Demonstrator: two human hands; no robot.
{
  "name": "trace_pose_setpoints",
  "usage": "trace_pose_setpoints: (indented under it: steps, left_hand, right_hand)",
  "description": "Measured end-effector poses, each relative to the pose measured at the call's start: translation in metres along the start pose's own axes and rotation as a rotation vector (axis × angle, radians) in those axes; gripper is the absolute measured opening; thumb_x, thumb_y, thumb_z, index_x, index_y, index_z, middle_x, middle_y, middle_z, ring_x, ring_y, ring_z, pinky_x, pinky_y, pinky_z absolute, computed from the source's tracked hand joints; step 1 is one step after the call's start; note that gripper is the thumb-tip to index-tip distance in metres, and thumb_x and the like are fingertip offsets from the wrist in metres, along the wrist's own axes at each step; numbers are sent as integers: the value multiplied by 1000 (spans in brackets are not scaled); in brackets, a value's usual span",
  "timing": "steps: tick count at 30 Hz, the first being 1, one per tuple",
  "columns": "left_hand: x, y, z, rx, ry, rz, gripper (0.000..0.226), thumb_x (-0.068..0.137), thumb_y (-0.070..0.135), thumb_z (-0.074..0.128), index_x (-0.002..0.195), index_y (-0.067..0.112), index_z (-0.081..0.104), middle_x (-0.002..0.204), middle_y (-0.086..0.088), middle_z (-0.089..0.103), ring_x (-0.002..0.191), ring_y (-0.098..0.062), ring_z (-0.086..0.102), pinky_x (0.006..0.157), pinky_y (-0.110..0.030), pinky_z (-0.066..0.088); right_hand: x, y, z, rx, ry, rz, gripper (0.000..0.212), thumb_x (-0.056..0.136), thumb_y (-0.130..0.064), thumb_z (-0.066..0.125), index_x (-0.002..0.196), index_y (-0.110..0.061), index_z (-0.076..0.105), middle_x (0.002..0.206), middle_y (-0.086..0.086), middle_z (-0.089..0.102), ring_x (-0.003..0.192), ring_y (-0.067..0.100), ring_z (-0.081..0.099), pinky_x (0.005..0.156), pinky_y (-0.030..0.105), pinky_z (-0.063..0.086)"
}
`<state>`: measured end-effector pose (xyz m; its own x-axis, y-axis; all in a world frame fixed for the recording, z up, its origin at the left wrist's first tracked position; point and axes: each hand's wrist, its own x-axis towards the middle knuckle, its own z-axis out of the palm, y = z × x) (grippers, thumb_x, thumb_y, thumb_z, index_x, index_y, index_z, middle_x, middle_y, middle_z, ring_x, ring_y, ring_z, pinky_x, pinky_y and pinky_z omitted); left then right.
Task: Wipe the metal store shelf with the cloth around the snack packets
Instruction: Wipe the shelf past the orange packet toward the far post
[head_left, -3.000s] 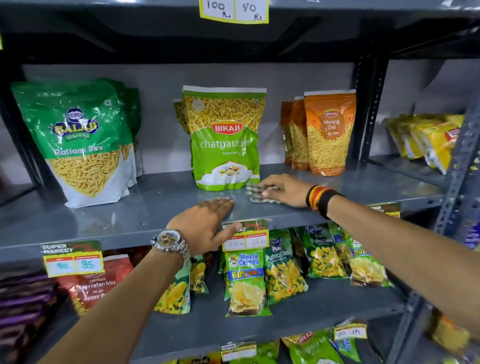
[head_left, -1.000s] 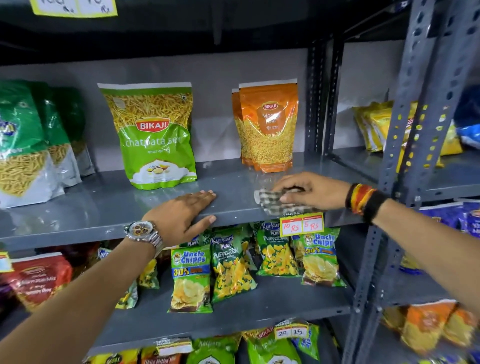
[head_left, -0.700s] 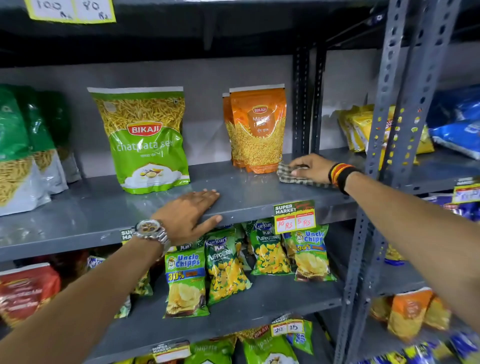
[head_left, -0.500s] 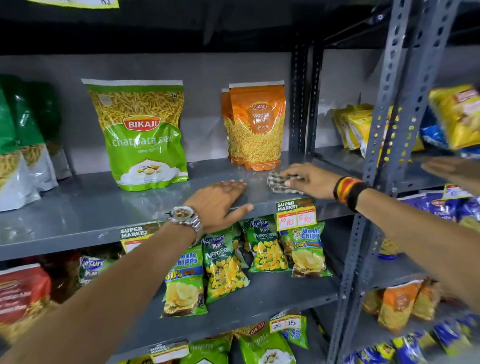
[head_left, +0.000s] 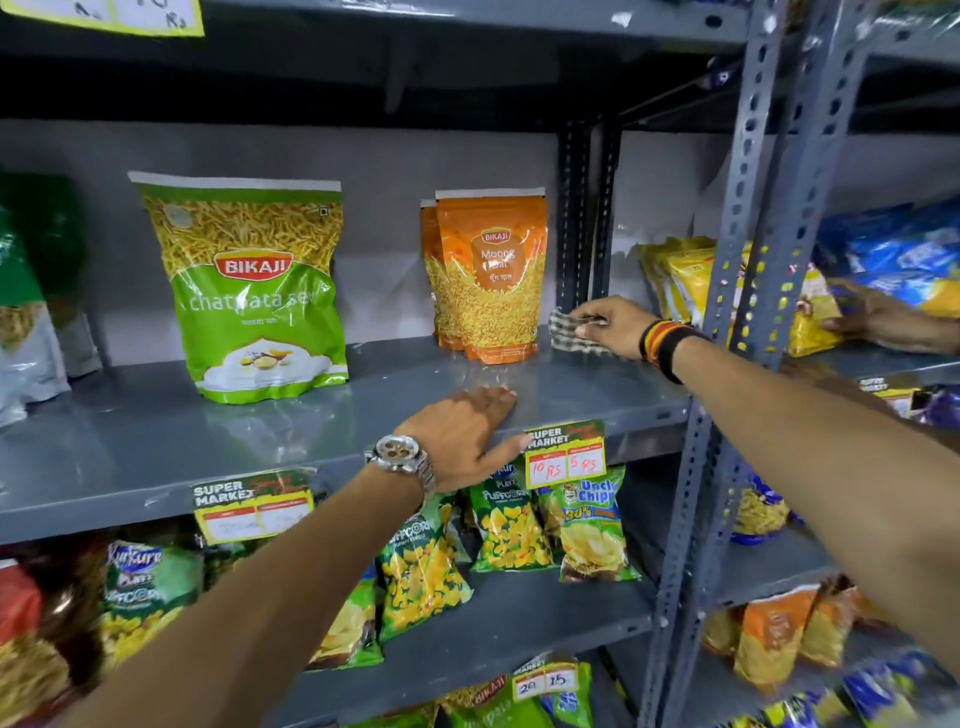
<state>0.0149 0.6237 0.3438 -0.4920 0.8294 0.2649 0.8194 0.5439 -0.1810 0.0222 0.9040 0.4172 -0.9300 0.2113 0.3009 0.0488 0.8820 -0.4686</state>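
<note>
My right hand (head_left: 610, 325) grips a checked cloth (head_left: 566, 332) at the back right corner of the grey metal shelf (head_left: 156, 441), just right of the orange Moong Dal packets (head_left: 488, 275). The cloth rests on the shelf beside the upright post. My left hand (head_left: 462, 436) lies flat, fingers together, on the shelf's front edge; a metal watch is on its wrist. A large green Bikaji packet (head_left: 249, 291) stands upright at the shelf's middle.
A slotted steel upright (head_left: 727, 312) divides this rack from the one on the right, where another person's hand (head_left: 872, 317) touches yellow packets (head_left: 680, 280). Price tags (head_left: 566, 452) hang on the shelf's front lip. Small chip bags (head_left: 519, 525) fill the shelf below.
My right hand has carried the cloth from in front of the orange packets back to the rear right corner. My left hand slid right along the front edge. The view shifted right.
</note>
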Motion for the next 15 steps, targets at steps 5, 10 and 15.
trace_pose_setpoints:
  steps: [5,10,15]
  left_hand:
    - [2,3,4,-8,-19,-35,78,98,68,12,159,19,12,165,-4,22,147,-23,30,115,-46,36]
    - [3,2,7,-47,34,-24,78,98,65,17,158,15,21,163,-6,28,149,-20,27,120,-32,19]
    - [2,1,11,-27,52,-29,75,100,62,20,158,15,24,163,-5,30,149,-17,27,120,-25,10]
  right_hand:
    - [47,24,9,76,123,123,32,92,-20,57,124,-18,62,134,12,58,121,32,55,104,37,44]
    - [91,63,32,124,134,186,33,88,-29,60,121,-25,63,134,8,59,123,31,54,107,36,42]
    - [127,76,38,113,100,166,34,91,-24,57,124,-17,62,133,9,60,122,31,54,105,33,40]
